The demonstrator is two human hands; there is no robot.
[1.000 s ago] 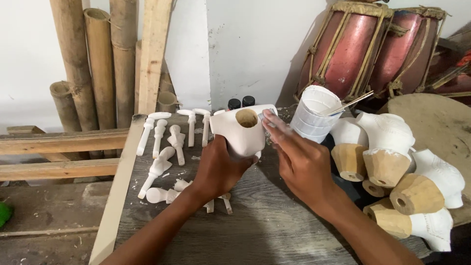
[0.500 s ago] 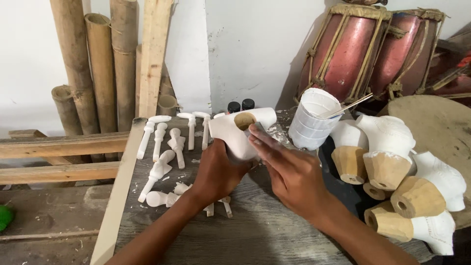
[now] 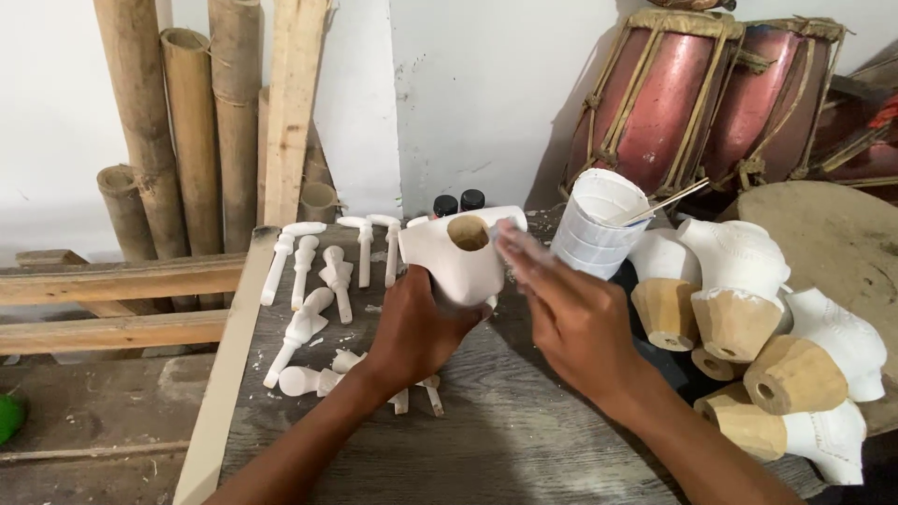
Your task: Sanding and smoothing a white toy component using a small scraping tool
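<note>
1. Gripping from below, the left hand (image 3: 416,327) holds a white-coated carved piece (image 3: 460,254) with a round hole in its top; the fingers are wrapped around its lower body, and it is kept lifted above the wooden table (image 3: 505,440), in front of the white wall.
2. The right hand (image 3: 571,313) is laid against the right side of the piece with its fingers stretched out flat and close together, nothing being held in them. The fingertips are blurred, so the exact contact cannot be told.
3. For the surface to be worked well, the piece is best kept steady in the left palm and turned a little at a time, while light, even pressure is applied by the flat fingers so that the white coat is not gouged or smeared.
4. Just beside the right hand stands a white plastic cup (image 3: 594,229) with a thin stick (image 3: 659,204) resting in it.
5. To the right, a pile of similar pieces (image 3: 748,309), partly white and partly bare wood, is seen.
6. To the left, small white pegs (image 3: 313,281) are laid out in rows on the table.
7. Behind, bamboo poles (image 3: 178,131) and two red drums (image 3: 711,93) are leaned against the wall.
</note>
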